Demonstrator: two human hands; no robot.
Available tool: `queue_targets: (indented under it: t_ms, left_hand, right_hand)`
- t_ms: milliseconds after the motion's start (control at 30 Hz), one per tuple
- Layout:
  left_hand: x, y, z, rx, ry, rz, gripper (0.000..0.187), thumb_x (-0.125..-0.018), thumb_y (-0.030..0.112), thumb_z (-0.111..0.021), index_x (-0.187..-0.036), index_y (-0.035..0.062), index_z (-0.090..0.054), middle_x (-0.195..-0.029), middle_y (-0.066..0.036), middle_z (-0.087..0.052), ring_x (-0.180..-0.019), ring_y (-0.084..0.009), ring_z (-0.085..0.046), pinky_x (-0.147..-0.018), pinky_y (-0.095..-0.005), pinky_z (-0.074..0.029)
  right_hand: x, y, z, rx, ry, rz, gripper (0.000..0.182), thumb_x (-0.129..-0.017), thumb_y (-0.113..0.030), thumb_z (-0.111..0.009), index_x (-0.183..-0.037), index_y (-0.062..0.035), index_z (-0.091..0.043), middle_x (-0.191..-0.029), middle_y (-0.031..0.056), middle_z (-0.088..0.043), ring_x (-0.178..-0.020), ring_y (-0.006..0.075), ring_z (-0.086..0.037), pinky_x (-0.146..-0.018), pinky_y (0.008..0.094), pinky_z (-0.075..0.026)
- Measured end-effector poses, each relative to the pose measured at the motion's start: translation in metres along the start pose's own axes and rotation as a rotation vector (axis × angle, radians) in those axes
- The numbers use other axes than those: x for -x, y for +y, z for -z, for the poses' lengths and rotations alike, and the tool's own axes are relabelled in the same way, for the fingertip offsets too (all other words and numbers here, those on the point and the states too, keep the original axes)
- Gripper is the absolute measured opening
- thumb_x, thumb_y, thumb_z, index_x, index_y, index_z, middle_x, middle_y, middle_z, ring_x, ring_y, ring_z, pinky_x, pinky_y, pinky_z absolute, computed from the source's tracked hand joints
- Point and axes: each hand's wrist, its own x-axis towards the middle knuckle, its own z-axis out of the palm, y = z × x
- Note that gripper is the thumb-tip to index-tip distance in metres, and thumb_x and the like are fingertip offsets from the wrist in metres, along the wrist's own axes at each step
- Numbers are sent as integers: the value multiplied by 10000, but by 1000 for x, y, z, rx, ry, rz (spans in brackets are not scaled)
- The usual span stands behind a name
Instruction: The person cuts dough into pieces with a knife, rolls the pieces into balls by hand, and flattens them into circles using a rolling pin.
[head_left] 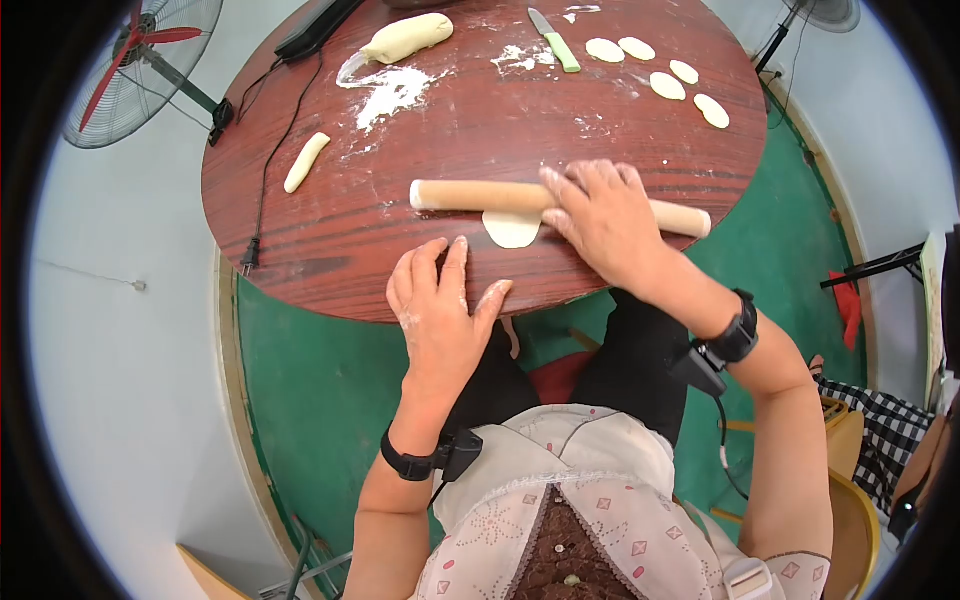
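Observation:
My right hand (pixel 604 215) is closed over a wooden rolling pin (pixel 470 195), which lies across the near part of the round table (pixel 400 270). Under the pin a flat round of dough (pixel 512 230) sticks out toward me; its far part is hidden by the pin. My left hand (pixel 437 290) rests at the table's near edge with fingers spread, just left of the dough round and holding nothing. Flour dusts its fingers. Further left lies a thin dough strip (pixel 307 163).
A large dough piece (pixel 408 38) sits at the back beside spilled flour (pixel 390 95). A green-handled knife (pixel 562 52) lies near several rolled dough rounds (pixel 668 86). A black cord (pixel 268 175) runs down the left side. Fans stand beyond the table; another person sits at right.

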Motion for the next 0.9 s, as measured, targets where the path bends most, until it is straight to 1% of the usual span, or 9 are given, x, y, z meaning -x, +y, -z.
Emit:
queue_targets:
  t_ms: [133,267,333,400,500,567,600,733,900]
  left_hand:
    - [2,-15,5,-18,40,53,503,-753,236,-749,-1167,-8,-599,-1182,-142,-525,-1125,-327,-448,-970,-438,-341]
    - [-2,-22,10,-38,77,37,402,-822,205,-688,-1158,-2,-611,-1173,-145,-532,-1118,-325,-454,-970,-440,-344]
    - [-12,-23,13,-52,98,8,365,-848,192,-658,-1155,-1,-614,-1157,-149,-541,-1102,-326,-463,-961,-435,-354]
    - [-25,-23,15,19,23,-3,358,-849,197,-644,-1142,-6,-616,-1139,-159,-547,-1094,-341,-469,-936,-452,-362]
    - [-48,-25,6,88,-93,-39,323,-859,209,-623,-1105,0,-630,-1074,-156,-575,-1036,-338,-492,-901,-440,-386]
    - [-65,-18,1,96,-211,-39,300,-866,204,-620,-1092,8,-638,-1040,-155,-587,-1007,-328,-502,-900,-425,-396]
    - [-71,-16,-8,81,-176,-75,272,-843,228,-645,-1021,22,-649,-993,-136,-590,-966,-321,-508,-873,-425,-403]
    - [-81,-3,-23,58,-276,28,223,-784,236,-701,-849,36,-624,-944,-110,-584,-936,-307,-506,-841,-423,-409]
    - [-84,-8,-28,72,-287,16,202,-768,174,-711,-868,30,-610,-855,-103,-618,-842,-275,-561,-758,-392,-451]
  right_hand:
    - [22,-29,16,-9,-23,85,483,-804,-258,-654,-1243,-97,-534,-1032,92,-558,-1006,270,-532,-860,436,-392]
    - [13,-9,7,64,75,41,488,-821,-304,-646,-1245,-89,-539,-1028,91,-560,-1000,257,-536,-826,424,-418]
    - [1,9,3,40,23,-33,499,-822,-322,-649,-1247,-86,-540,-995,91,-566,-964,253,-541,-802,404,-427]
    - [-7,24,-4,5,17,-67,508,-818,-342,-656,-1241,-83,-547,-919,78,-580,-886,254,-554,-755,376,-444]
    - [-14,48,-15,45,33,45,468,-817,-336,-658,-1195,-78,-563,-891,75,-591,-863,261,-568,-738,384,-457]
    - [-21,62,-25,98,91,-30,390,-817,-322,-659,-1116,-83,-582,-873,74,-600,-853,254,-586,-724,384,-469]
    - [-25,68,-28,126,116,-69,377,-817,-319,-660,-1101,-84,-584,-870,74,-601,-853,250,-590,-720,381,-471]
    - [-28,80,-35,163,175,-174,324,-810,-298,-666,-1046,-87,-600,-855,68,-602,-855,235,-598,-711,370,-474]
    - [-23,79,-36,122,223,-187,281,-803,-285,-672,-996,-92,-608,-845,62,-599,-860,232,-593,-721,368,-468]
